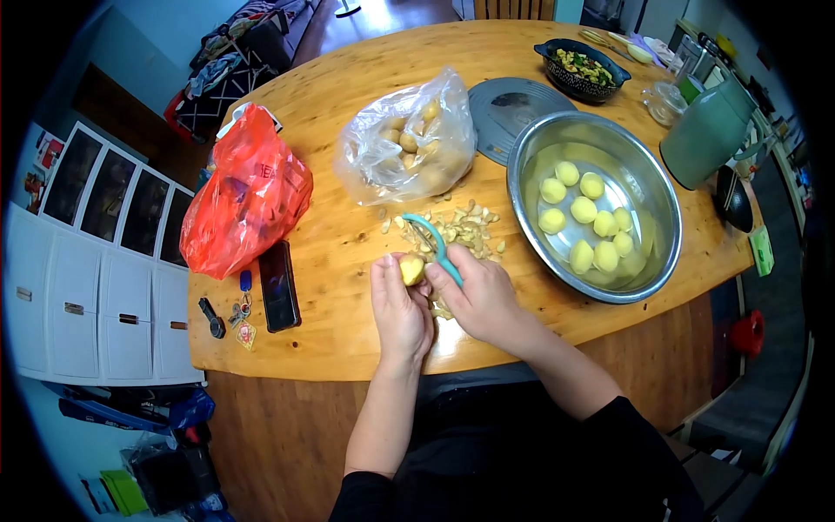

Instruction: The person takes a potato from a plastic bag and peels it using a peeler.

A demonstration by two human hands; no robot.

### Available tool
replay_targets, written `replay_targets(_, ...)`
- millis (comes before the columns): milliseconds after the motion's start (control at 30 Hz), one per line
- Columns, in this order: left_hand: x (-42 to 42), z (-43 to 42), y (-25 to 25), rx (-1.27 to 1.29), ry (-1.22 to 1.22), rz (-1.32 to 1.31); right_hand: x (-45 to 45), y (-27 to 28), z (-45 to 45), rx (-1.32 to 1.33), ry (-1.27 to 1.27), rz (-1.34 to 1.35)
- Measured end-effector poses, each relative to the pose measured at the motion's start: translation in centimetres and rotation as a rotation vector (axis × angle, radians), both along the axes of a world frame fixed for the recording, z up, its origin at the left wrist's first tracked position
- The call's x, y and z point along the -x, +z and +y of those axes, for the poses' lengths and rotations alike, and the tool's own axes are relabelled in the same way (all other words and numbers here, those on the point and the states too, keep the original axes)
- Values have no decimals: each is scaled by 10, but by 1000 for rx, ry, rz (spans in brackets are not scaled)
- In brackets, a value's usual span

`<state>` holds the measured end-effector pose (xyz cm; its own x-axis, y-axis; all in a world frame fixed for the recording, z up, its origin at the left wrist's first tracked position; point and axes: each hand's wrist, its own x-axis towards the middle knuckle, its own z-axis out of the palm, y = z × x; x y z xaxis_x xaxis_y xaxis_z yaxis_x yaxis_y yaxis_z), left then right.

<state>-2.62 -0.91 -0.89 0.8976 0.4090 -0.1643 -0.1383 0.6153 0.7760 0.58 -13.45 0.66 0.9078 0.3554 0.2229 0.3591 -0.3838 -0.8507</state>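
Note:
My left hand [402, 313] grips a small, partly peeled potato [411, 269] between thumb and fingers. In my right hand [480, 296] is a teal peeler [446, 261], its head just above the potato. Beneath and beyond both hands, a heap of potato peelings [465, 230] lies on the wood. Farther back sits a clear plastic bag [370, 161] with several unpeeled potatoes [407, 142] inside. To the right, several peeled yellow potatoes [583, 209] rest in water in a large steel bowl [519, 235].
A red plastic bag [248, 204], a phone [278, 287], keys [237, 315] and a watch [211, 317] lie at the table's left. Behind the bowl are a grey round mat [504, 109] and a dark dish of food [578, 83]. A green pitcher [709, 130] stands at right.

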Motion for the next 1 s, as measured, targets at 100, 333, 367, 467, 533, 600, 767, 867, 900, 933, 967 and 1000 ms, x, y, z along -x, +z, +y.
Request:
replay_targets(100,0,9,1,-33,30,5,6,-2,-6,154,42,-101)
replay_targets(333,-4,5,1,-72,96,109,19,-8,1,158,106,-210)
replay_targets(367,-4,5,1,-86,105,102,20,-7,1,175,98,-199)
replay_targets(467,-2,4,0,-159,108,61,15,-7,-1,217,81,-144)
replay_targets(533,1,5,0,-249,74,10,8,-11,-6,231,74,-72)
replay_targets(600,-2,7,0,-172,80,56,8,-4,-9,132,42,-82)
replay_targets(767,-5,8,-2,-109,78,71,7,-3,-6,110,27,-148)
replay_targets(867,-6,8,-4,-107,83,71,12,-6,-3,110,42,-186)
replay_targets(900,-5,7,-3,-107,93,82,16,-5,0,113,55,-183)
replay_targets(933,-5,5,-3,-108,101,91,18,-4,2,115,67,-182)
replay_targets(967,-6,4,-3,-139,115,85,18,-5,3,121,70,-183)
replay_targets(1000,-5,2,-4,-171,128,81,18,-7,4,126,72,-182)
